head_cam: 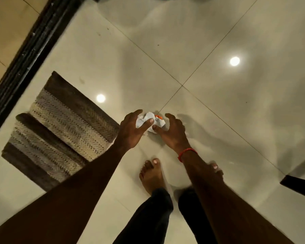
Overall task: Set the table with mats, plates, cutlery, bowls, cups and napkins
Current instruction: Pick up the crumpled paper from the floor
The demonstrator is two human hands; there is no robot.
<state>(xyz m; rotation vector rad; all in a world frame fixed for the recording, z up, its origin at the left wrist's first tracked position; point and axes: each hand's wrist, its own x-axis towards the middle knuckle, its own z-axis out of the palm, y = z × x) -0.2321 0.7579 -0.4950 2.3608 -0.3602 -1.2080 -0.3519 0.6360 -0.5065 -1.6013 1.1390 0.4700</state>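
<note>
A crumpled white napkin [145, 116] with a small orange patch sits between my two hands, above the glossy floor tiles. My left hand [130, 131] curls around its left side, thumb pressed across the paper. My right hand [174, 132], with a red thread at the wrist, cups its right side and its thumb touches the paper from below. The fingers of both hands are spread and bent. No table, plates, cutlery, bowls or cups are in view.
A brown striped floor mat [60, 127] lies to the left beside a black door threshold [30, 50]. My bare feet [151, 175] stand on cream tiles [218, 41] that reflect ceiling lights. A dark furniture corner [298, 186] juts in at the right.
</note>
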